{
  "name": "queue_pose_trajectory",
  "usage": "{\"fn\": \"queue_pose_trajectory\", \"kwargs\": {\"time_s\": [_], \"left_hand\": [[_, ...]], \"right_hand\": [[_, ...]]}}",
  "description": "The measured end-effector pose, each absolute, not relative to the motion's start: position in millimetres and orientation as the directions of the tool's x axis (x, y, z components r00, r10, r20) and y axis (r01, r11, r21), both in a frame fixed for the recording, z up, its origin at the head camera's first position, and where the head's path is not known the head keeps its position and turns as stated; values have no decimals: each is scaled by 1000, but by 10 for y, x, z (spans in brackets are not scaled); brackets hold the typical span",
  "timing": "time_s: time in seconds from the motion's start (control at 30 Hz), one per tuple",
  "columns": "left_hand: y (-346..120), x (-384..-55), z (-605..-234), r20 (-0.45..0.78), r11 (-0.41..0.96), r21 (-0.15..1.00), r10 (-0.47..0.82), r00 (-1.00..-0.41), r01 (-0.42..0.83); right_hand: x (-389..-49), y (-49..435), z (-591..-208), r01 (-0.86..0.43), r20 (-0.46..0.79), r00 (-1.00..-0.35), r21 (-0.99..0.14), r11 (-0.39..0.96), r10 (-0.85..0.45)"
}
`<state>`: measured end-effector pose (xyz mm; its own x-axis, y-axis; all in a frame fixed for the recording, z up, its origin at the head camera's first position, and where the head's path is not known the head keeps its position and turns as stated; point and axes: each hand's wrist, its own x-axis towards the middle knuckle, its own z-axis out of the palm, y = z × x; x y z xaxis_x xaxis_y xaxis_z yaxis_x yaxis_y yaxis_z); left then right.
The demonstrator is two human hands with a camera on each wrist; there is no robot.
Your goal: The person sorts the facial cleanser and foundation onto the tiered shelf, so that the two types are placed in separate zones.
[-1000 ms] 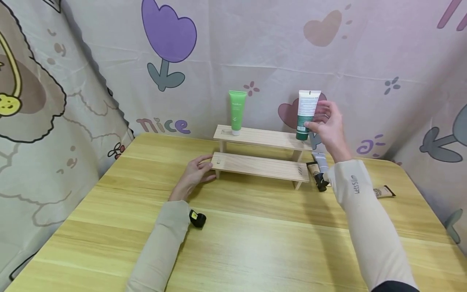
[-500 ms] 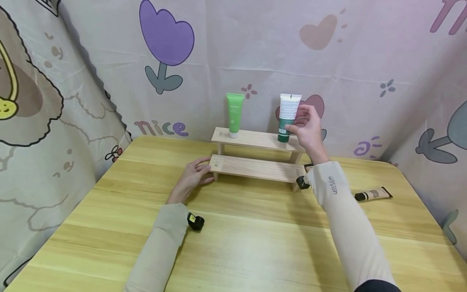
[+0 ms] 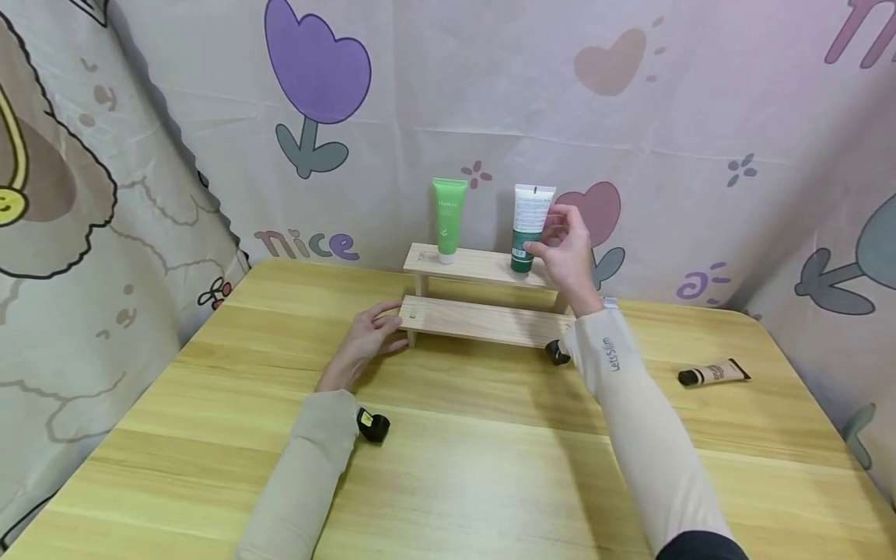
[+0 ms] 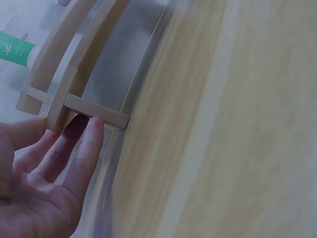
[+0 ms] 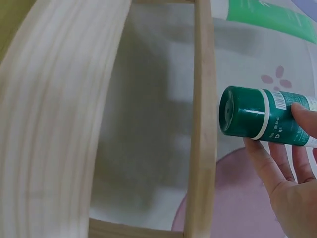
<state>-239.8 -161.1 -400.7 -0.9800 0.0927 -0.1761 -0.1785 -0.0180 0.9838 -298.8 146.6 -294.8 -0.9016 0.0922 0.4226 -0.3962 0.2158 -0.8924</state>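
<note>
A green-and-white squeeze tube (image 3: 533, 208), cap down and upright, is pinched between the thumb and fingers of my right hand (image 3: 568, 253). Its dark green cap (image 5: 242, 111) is close over the upper tier of a two-step wooden shelf (image 3: 483, 320), toward the right half. My left hand (image 3: 364, 341) holds the left end of the lower tier; in the left wrist view its thumb is at the board's end and its fingers (image 4: 89, 153) lie under it by the leg. On the upper tier's left part stands a bright green tube (image 3: 449, 218), cap down.
A beige tube with a black cap (image 3: 714, 372) lies on the wooden table (image 3: 448, 474) at the right. Part of a greyish tube (image 3: 610, 302) shows behind my right sleeve. A printed curtain (image 3: 434, 93) hangs right behind the shelf.
My right hand has carried the green-and-white tube leftward along the upper tier, nearer the bright green tube. The beige tube at the right has come into full view. My left hand stays at the shelf.
</note>
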Motion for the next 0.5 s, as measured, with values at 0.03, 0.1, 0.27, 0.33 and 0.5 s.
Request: {"fn": "queue_pose_trajectory", "kwargs": {"time_s": [0.03, 0.1, 0.27, 0.33, 0.5], "left_hand": [[-1614, -2398, -4004, -175, -17, 984, 95, -980, -177], [-1619, -2396, -3999, -171, -19, 985, 96, -981, -174], [-1622, -2386, -3989, -167, -13, 986, 94, -981, -169], [-1616, -2387, -3991, -165, -12, 986, 93, -982, -167], [-1616, -2403, -4012, -167, -22, 985, 92, -982, -169]], "right_hand": [[-2994, 1449, -2956, -398, 424, -901, -893, 213, 95], [-3008, 1418, -2974, -400, 426, -899, -893, 208, 99], [-3038, 1350, -3027, -420, 448, -889, -880, 222, 96], [-3042, 1320, -3044, -434, 464, -881, -871, 230, 95], [-3047, 1229, -3064, -469, 501, -861, -849, 243, 85]]}}
